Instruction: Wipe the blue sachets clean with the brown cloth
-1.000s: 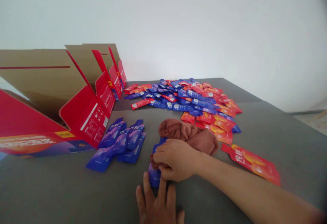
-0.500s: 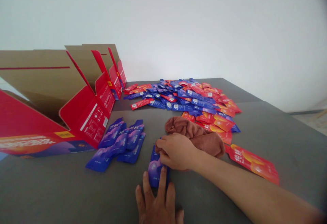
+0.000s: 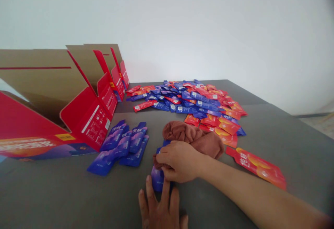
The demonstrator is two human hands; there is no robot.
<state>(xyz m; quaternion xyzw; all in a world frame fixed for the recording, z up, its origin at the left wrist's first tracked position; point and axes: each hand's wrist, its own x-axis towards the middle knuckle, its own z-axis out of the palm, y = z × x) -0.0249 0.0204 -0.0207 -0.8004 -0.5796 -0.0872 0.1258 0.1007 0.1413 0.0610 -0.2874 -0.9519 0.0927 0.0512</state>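
Observation:
Flat on the grey table, a blue-purple pouch (image 3: 157, 179) lies under the fingertips of my left hand (image 3: 162, 204), whose fingers are spread. My right hand (image 3: 181, 161) is closed on a brown cloth (image 3: 194, 135) and presses part of it onto the middle of the same pouch. The cloth and my fingers hide much of the pouch. Left of my hands, several blue pouches (image 3: 122, 145) overlap beside a box. A single red-orange pouch (image 3: 261, 168) lies right of the cloth, beyond my right forearm.
Open red cardboard boxes (image 3: 88, 117) with brown raised flaps stand in a row along the left. A large heap of blue and red pouches (image 3: 188, 98) covers the back middle of the grey table (image 3: 65, 194). Behind it rises a white wall.
My right hand has moved slightly toward me and to the left along the pouch, dragging the cloth with it. My left hand has stayed in place.

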